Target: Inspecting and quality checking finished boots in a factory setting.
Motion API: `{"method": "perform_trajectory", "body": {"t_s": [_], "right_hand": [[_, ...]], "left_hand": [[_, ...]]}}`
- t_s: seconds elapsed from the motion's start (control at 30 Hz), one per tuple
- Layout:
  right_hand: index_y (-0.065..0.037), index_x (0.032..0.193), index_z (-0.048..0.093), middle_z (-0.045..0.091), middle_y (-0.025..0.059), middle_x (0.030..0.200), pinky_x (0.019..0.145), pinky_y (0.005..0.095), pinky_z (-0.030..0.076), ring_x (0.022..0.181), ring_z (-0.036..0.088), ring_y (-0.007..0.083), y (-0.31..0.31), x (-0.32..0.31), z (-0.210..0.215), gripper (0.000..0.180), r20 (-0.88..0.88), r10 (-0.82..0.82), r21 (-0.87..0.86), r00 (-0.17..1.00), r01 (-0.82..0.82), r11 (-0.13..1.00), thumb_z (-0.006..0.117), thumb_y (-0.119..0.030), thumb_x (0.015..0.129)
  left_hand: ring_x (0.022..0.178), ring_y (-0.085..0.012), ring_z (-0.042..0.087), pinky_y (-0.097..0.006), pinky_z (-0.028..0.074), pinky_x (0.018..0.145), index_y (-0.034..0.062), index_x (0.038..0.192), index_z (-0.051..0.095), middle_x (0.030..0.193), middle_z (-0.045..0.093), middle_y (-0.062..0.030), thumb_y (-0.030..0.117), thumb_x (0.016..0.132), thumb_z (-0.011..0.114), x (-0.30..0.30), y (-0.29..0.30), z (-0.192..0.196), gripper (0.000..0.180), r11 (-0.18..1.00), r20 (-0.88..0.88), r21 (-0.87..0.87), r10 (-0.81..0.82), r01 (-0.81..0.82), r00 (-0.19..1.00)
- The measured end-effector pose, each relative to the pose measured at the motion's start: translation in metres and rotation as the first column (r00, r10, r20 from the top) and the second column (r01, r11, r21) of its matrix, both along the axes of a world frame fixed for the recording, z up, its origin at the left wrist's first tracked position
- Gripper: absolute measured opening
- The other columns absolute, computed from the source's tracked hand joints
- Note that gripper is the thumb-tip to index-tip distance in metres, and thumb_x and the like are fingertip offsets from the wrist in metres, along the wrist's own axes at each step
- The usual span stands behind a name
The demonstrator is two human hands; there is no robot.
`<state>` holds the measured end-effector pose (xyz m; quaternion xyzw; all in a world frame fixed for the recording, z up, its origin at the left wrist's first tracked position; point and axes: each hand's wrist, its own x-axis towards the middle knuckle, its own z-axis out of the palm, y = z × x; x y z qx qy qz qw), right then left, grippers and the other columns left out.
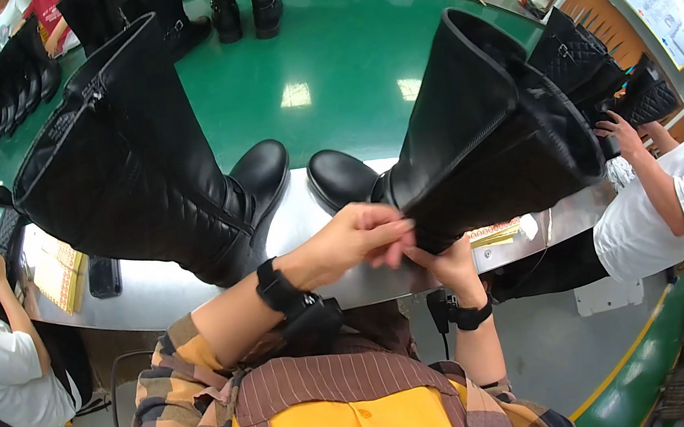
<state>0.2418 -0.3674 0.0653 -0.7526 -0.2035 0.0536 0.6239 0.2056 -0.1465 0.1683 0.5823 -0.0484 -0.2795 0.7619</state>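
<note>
Two tall black boots stand on the steel edge of the workbench before me. The left boot (142,156) leans left, with a quilted shaft, a side zip and its toe pointing away. The right boot (473,128) tilts right, its wide top opening toward the right. My left hand (355,238) is beside the right boot's ankle, fingers curled together and slightly blurred; anything pinched in them is too small to make out. My right hand (451,270) grips the lower back of the right boot, its fingers partly hidden by the shaft. Both wrists wear black straps with small devices.
A green bench surface (329,80) lies beyond the steel edge (146,287), with more black boots (244,4) along it. A phone (105,277) and yellow papers (68,277) lie at left. People work on both sides; the right one's hands (623,135) hold a quilted boot (643,95).
</note>
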Motion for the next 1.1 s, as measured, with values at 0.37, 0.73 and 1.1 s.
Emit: {"method": "perform_trajectory", "body": {"t_s": [0.37, 0.73, 1.1], "right_hand": [[-0.003, 0.126, 0.046, 0.055, 0.0079, 0.117, 0.094, 0.0338, 0.045, 0.112, 0.053, 0.0202, 0.011, -0.015, 0.028, 0.068, 0.104, 0.022, -0.119, 0.994, -0.009, 0.993, 0.082, -0.012, 0.07], [-0.006, 0.129, 0.052, 0.058, 0.0085, 0.125, 0.098, 0.0352, 0.044, 0.113, 0.056, 0.0209, 0.016, -0.023, 0.017, 0.06, 0.185, 0.042, -0.131, 0.982, -0.018, 0.991, 0.079, -0.019, 0.077], [0.003, 0.116, 0.061, 0.064, 0.0043, 0.11, 0.093, 0.0288, 0.045, 0.101, 0.059, 0.0149, 0.04, -0.019, 0.027, 0.044, -0.232, 0.187, 0.058, 0.955, -0.178, 0.982, 0.078, -0.007, 0.076]], "left_hand": [[0.054, -0.0062, 0.051, -0.02, 0.04, 0.053, -0.002, 0.088, 0.063, 0.064, 0.061, -0.0039, 0.02, 0.1, 0.051, -0.011, 0.009, 0.112, 0.028, 0.991, 0.431, -0.125, 0.087, -0.036, 0.898], [0.062, -0.0099, 0.062, -0.021, 0.045, 0.057, -0.0044, 0.084, 0.063, 0.069, 0.064, -0.0076, 0.015, 0.098, 0.053, -0.041, 0.039, 0.097, 0.027, 0.995, 0.507, -0.103, 0.065, -0.014, 0.859], [0.065, -0.0087, 0.053, -0.025, 0.037, 0.056, 0.0059, 0.078, 0.068, 0.074, 0.063, -0.0001, 0.013, 0.078, 0.076, -0.135, 0.125, 0.04, 0.011, 0.775, 0.603, 0.41, 0.166, -0.481, 0.78]]}}
